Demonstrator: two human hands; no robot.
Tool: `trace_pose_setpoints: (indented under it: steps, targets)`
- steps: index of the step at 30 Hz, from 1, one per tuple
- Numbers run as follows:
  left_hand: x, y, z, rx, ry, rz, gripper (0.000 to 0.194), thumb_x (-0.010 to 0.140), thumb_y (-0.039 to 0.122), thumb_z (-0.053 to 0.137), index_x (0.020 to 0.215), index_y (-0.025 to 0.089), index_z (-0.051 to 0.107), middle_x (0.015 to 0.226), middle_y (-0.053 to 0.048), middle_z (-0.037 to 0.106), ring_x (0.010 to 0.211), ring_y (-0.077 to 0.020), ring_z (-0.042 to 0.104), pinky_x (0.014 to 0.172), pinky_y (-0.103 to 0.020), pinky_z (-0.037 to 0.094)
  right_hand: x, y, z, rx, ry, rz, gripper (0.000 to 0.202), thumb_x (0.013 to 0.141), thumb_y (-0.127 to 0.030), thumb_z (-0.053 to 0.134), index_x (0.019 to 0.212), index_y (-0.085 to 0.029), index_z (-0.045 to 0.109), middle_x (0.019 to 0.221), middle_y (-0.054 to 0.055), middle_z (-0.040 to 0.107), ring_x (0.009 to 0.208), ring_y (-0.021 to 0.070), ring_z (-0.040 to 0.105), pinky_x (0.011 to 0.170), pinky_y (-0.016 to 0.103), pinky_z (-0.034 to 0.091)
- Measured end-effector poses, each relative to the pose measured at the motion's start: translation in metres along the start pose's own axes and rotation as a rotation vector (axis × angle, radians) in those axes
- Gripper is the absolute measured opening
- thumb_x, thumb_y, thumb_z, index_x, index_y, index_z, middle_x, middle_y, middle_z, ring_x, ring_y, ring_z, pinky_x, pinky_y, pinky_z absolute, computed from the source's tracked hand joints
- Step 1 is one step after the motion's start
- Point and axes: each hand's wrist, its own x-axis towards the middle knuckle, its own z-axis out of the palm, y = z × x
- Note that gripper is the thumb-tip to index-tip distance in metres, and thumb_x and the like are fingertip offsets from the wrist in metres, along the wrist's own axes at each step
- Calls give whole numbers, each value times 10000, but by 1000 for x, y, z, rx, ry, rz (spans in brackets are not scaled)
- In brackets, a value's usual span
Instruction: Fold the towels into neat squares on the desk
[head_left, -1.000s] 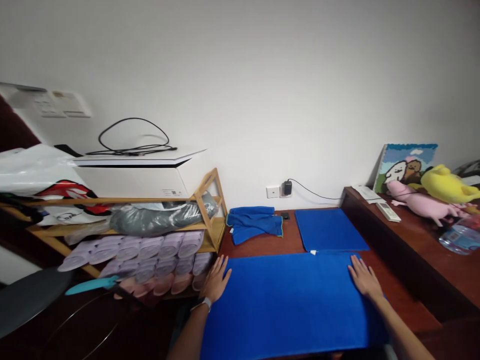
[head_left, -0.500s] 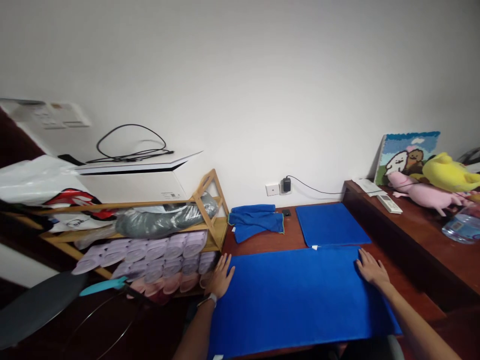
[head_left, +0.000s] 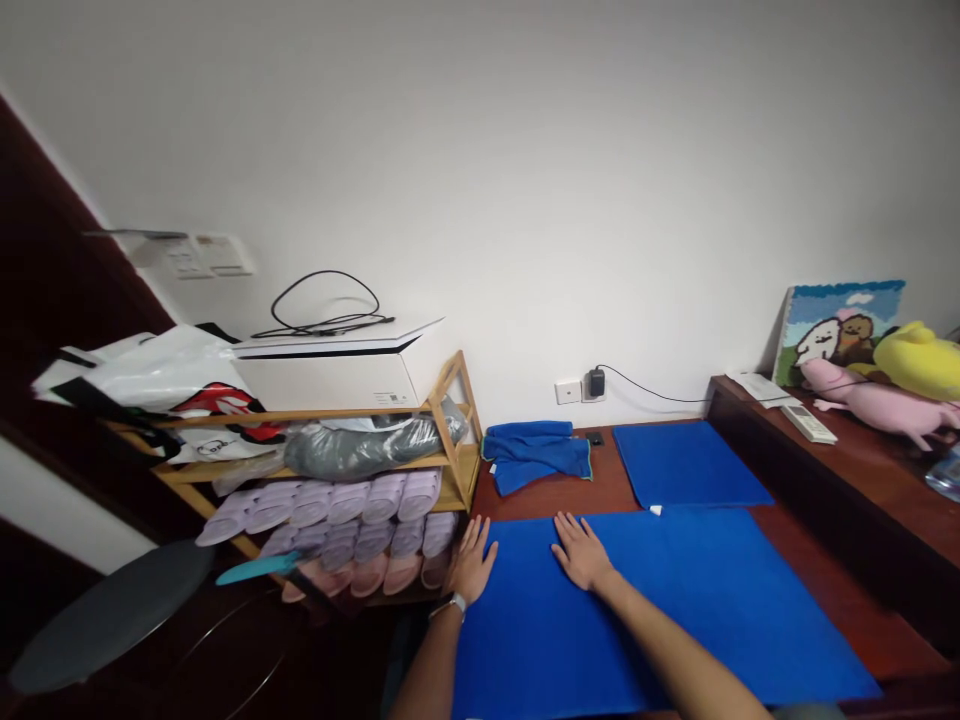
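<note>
A large blue cloth point(head_left: 712, 590) lies spread flat on the dark red wooden desk point(head_left: 814, 545). My left hand point(head_left: 472, 562) rests on its left edge, fingers stretched out, with a watch on the wrist. My right hand point(head_left: 581, 555) lies flat on the same cloth near its far edge, a little to the right of the left hand. Behind the large cloth, on the right, is a smaller folded blue cloth point(head_left: 686, 463) with a white tag. A crumpled blue cloth point(head_left: 534, 455) lies at the back left of the desk.
Left of the desk stands a wooden shoe rack point(head_left: 463, 470) with purple slippers point(head_left: 349, 503), a white box point(head_left: 337, 375) and a black cable. A raised ledge on the right bears a remote control point(head_left: 810, 422), a pink plush toy point(head_left: 881, 395) and a picture. A plugged-in charger point(head_left: 597, 382) is on the wall.
My right hand has moved left across the large cloth, from its right side to near my left hand. The view has shifted left, and my left hand stays at the cloth's left edge.
</note>
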Motion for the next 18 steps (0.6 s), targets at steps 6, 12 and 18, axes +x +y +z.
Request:
trace_pose_setpoints:
  steps: [6,12,18]
  targets:
    - [4,-7,7,4,33,14,652,1045,513,327,1607,187,386,1716,-104,323,1594,-253,249,1254,-438,323,-54,106,-6,-73,110,173,672,1049,-495,260,1644,-191,328,1690,88,326,1583,246,264,1298,498,186]
    - [9,-9,8,-6,48,28,666,1033,509,322,1592,159,414,1691,-129,372,1581,-266,285,1237,-443,348,-164,272,-53,-197,148,590,729,1012,-491,211,1646,-148,320,1700,82,315,1586,263,254,1294,525,209]
    - [12,-8,2,12,53,34,628,1019,480,332,1585,228,431,1635,-49,474,1559,-294,325,1213,-465,371,-201,326,-67,-229,141,700,787,1003,-529,142,1665,-115,244,1724,57,266,1603,241,188,1308,452,177]
